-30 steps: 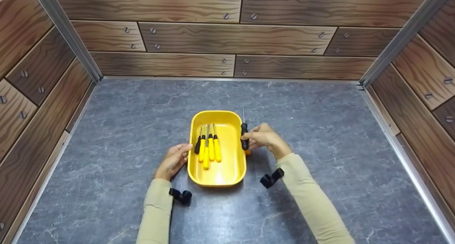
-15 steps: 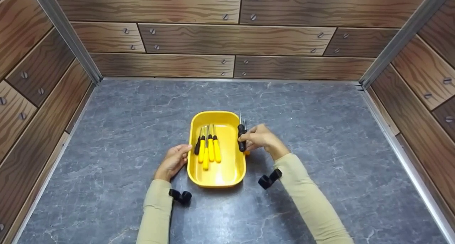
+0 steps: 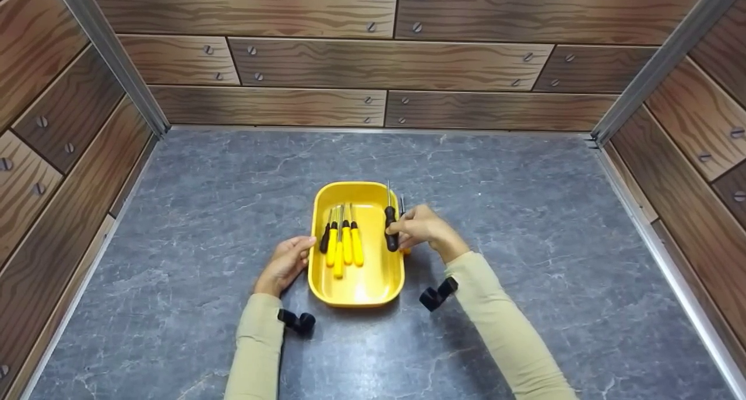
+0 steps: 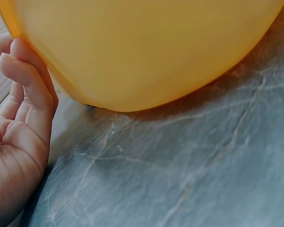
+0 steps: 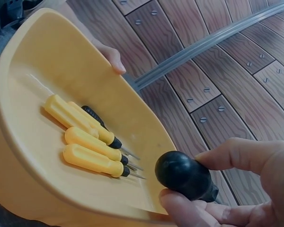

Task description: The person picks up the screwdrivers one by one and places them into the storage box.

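1. Over the last second, the right hand (image 3: 428, 226) shifts the black screwdriver (image 3: 390, 214) inward: from just beside the right rim of the yellow tray (image 3: 373, 283) to over that rim's inner side.
2. The right grip is narrow, holding the black screwdriver: thumb and fingers pinch its dark handle, and the shaft points toward the tray's far end. Whether the tool touches the rim, I cannot tell.
3. That shift also uncovers a thin metal shaft (image 3: 402, 203) just outside the right rim, with an orange-yellow end (image 3: 407, 251) showing below the hand. They may belong to one more screwdriver; whether it is held or lies on the tabletop (image 3: 233, 184), I cannot tell.
4. The left hand (image 3: 282, 263) stays at the left rim, its grip narrow on the edge, and the tray keeps its place on the tabletop.
5. Inside, nothing moves: four yellow screwdrivers (image 3: 356, 245) and a smaller black-handled one (image 3: 324, 242) lie close together on the left half.
6. For the work in hand, my reading is that the held tool is now within the tray's outline but not set down, with bare floor between it and the others.
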A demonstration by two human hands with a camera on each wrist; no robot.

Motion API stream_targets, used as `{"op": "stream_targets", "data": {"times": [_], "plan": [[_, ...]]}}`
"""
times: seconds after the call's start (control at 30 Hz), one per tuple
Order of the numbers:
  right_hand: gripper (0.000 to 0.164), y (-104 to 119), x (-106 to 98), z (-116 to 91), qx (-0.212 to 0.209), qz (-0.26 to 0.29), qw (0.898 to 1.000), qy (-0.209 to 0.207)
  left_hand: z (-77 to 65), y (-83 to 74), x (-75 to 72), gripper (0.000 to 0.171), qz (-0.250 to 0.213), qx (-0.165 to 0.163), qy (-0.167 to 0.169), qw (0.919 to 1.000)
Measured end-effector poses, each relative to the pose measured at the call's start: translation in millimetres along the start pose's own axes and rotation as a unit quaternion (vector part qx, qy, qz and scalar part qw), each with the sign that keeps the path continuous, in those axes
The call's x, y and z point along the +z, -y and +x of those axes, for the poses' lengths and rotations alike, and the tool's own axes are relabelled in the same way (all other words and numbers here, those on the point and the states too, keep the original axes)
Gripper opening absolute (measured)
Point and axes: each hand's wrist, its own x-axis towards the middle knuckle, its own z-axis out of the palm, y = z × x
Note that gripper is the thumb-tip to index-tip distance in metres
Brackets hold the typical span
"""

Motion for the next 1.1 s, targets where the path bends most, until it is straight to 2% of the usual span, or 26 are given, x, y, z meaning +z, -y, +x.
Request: {"op": "stream_targets", "data": {"times": [0.47,0.83,1.1], "plan": [[0.027,3.7,3.6,1.7,0.01,-0.023,1.0,0.001,0.4,0.8,-0.1,0.013,-0.003,0.0,0.003,1.0],[0.023,8.8,9.9,3.4,0.016,-0.019,1.0,-0.005,0.2,0.0,-0.1,0.011,-0.001,-0.001,0.004,1.0],[0.009,6.5,14.1,6.0,0.007,-0.014,1.0,-0.002,-0.1,-0.4,-0.1,0.012,0.003,-0.002,0.007,1.0]]}}
